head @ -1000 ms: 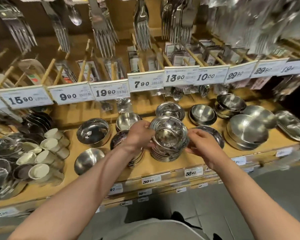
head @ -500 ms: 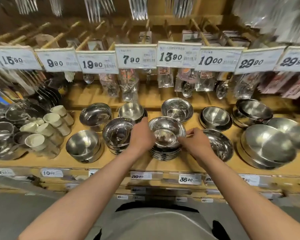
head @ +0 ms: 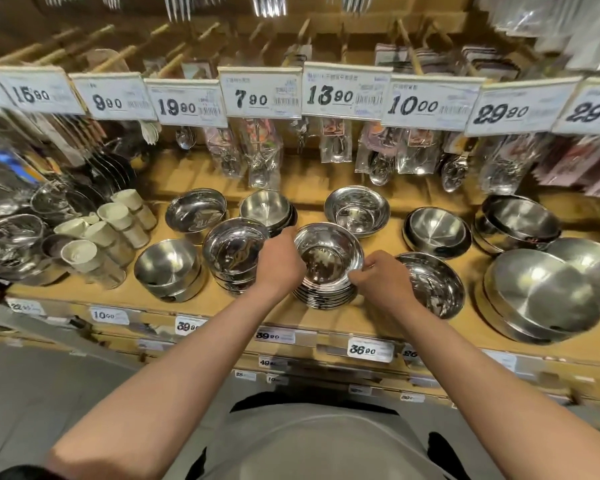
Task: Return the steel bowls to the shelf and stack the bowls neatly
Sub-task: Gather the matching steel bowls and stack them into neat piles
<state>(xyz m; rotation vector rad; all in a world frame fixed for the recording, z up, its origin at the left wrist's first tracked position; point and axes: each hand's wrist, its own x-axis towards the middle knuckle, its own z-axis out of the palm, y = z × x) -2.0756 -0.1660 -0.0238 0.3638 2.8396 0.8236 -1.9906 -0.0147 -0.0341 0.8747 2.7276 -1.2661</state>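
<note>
A stack of shiny rimmed steel bowls (head: 328, 261) stands at the front middle of the wooden shelf (head: 326, 320). My left hand (head: 278, 263) grips the top bowl's left rim. My right hand (head: 378, 278) pinches its right rim. The top bowl sits nested on the stack, upright. Another stack of steel bowls (head: 234, 252) stands just left of my left hand, and a wide shallow bowl (head: 433, 284) lies just right of my right hand.
More steel bowls fill the shelf: a deep bowl (head: 168, 268) front left, three bowls (head: 355, 209) behind, large bowls (head: 541, 299) right. Cream cups (head: 101, 233) stand left. Price tags (head: 260, 93) and hanging packaged spoons overhang the shelf's back.
Both hands have lowered the top bowl down onto the stack. The view has dipped and closed in on the shelf.
</note>
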